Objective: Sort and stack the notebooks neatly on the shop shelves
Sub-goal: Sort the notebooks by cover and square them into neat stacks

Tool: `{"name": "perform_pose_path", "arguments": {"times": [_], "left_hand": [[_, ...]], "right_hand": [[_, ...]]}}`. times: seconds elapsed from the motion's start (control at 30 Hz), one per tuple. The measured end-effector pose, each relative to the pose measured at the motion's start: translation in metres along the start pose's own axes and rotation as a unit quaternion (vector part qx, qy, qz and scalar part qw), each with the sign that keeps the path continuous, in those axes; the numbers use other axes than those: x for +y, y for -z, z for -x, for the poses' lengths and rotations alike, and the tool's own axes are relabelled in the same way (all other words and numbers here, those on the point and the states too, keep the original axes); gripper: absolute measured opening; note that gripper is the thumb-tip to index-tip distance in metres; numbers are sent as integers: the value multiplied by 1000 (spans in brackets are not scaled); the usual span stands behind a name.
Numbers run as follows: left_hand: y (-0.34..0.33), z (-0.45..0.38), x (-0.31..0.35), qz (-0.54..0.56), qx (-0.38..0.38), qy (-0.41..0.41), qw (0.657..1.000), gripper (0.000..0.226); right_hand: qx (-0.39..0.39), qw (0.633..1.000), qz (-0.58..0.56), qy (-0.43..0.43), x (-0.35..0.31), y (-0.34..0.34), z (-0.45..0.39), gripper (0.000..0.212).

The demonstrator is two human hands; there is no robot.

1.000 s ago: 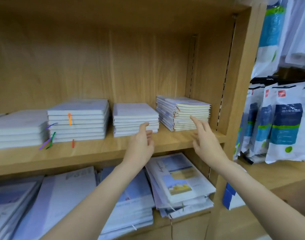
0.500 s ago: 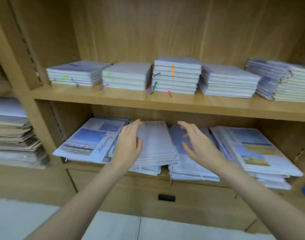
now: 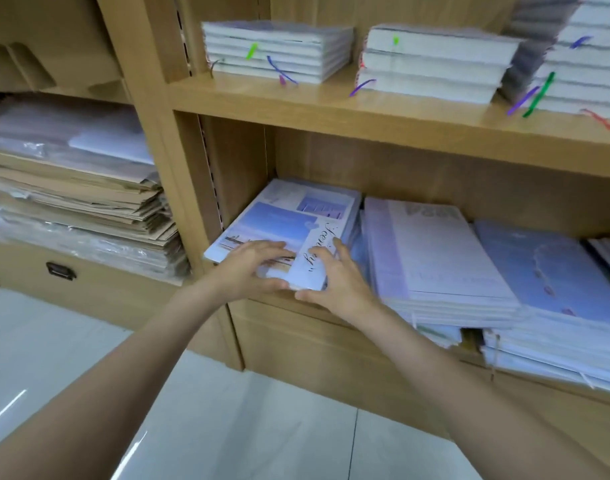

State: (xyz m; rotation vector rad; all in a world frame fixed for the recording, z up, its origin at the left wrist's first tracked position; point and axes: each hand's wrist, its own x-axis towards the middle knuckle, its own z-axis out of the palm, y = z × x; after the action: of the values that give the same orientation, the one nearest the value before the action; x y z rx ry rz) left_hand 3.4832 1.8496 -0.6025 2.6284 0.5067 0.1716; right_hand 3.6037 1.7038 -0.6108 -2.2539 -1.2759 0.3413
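Observation:
On the lower shelf, the leftmost notebook stack [image 3: 289,216] has a sky-photo cover with script lettering and lies slightly askew, its front corner past the shelf edge. My left hand [image 3: 251,268] lies on its front left, fingers on the cover and thumb against the front edge. My right hand [image 3: 334,282] holds the front right corner, fingers on top and thumb under the edge. Beside it lie a pale lilac notebook stack [image 3: 431,251] and a blue notebook stack [image 3: 546,268], both overhanging the shelf.
The upper shelf board [image 3: 331,109] carries three white notebook stacks [image 3: 279,50] with coloured ribbon markers. A wooden upright [image 3: 151,133] separates a left bay piled with brown paper packs [image 3: 75,195]. White tiled floor [image 3: 227,427] lies below.
My view has dropped and swung left from the upper shelf to the lower one. Both hands came down from the top stacks and now hold the leftmost lower stack.

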Motion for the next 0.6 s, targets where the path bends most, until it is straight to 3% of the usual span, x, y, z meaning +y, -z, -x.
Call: {"name": "perform_pose_path", "arguments": {"times": [0.13,0.23,0.3,0.37,0.43,0.6], "left_hand": [[-11,-19,6,-73,113,19,991,58],[-22,-6,-2,5,268,62,962,47],[-24,12,-12,89,340,124,928,41],[-27,23,-21,146,358,185,904,41],[-28,27,-25,177,341,210,899,44],[-30,27,-22,250,317,236,884,51]], "right_hand": [[61,994,-84,-46,10,7,-10,65],[97,990,-84,-58,14,7,-15,59],[37,994,-79,-64,12,3,-17,71],[-17,996,-47,-74,9,-1,-20,92],[-8,996,23,-86,5,-9,-26,102],[48,986,145,-70,2,-17,-22,93]]}}
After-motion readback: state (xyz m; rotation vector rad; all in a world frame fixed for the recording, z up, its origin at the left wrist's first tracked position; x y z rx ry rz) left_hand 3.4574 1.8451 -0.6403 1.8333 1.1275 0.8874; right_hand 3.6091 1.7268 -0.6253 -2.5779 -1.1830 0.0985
